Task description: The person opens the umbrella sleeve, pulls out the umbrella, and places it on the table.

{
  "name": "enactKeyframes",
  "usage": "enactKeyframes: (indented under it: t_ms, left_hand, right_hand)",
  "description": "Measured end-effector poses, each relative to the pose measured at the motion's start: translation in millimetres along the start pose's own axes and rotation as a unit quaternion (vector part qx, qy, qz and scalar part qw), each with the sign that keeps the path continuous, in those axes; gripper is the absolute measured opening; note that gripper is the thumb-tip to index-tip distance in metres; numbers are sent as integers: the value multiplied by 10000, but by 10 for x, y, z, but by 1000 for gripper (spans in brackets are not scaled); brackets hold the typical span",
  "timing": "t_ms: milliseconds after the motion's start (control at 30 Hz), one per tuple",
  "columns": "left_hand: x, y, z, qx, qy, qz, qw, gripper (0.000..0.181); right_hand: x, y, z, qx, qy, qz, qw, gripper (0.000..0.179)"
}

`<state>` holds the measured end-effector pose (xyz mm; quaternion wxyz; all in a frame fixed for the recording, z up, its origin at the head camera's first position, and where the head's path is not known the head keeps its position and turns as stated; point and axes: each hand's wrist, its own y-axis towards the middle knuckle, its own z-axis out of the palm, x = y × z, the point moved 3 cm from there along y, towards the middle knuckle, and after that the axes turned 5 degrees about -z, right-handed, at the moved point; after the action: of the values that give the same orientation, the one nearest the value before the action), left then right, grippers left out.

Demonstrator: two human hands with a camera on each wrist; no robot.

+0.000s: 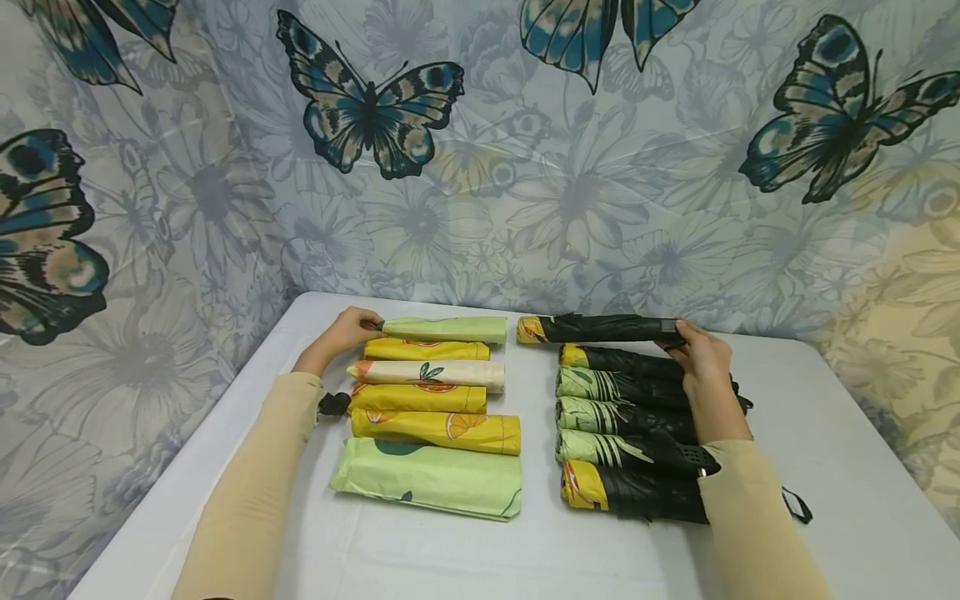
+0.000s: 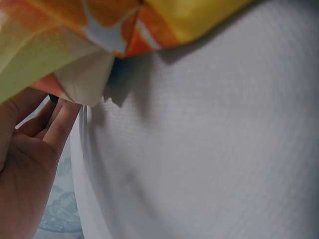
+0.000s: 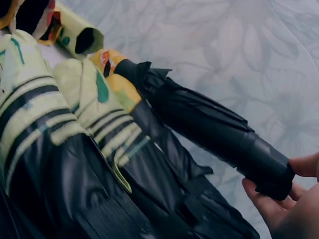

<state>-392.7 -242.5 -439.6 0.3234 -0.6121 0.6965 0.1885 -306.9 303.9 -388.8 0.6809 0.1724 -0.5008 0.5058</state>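
Observation:
At the back of the left column, my left hand (image 1: pixel 348 328) pinches the left end of a light green umbrella sleeve (image 1: pixel 446 330). In the left wrist view its fingertips are hidden behind the nearer sleeves. My right hand (image 1: pixel 703 350) grips the black handle end of a folded umbrella (image 1: pixel 607 328) between thumb and fingers. This umbrella has a yellow patterned tip pointing left, lined up with the green sleeve and apart from it. In the right wrist view the thumb lies over the black end (image 3: pixel 266 167) and the fingers curl beneath.
Below the green sleeve lie yellow sleeves (image 1: pixel 435 429), a cream one (image 1: pixel 450 377) and a wide green one (image 1: pixel 427 481). Several folded black umbrellas (image 1: pixel 652 487) with green or yellow ends form the right column. A butterfly-print cloth (image 1: pixel 480 233) hangs behind the white table (image 1: pixel 450 558).

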Motion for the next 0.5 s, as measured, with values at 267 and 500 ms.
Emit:
enactKeyframes:
  t_ms: [267,500]
  left_hand:
    - [12,1,9,-16,14,12,10000,35]
    - [-4,12,5,-47,47,39,10000,35]
  right_hand:
    - [91,87,-198,-339,115,-101,9993,7]
    - [164,150,-376,-637,260,4,9976,6]
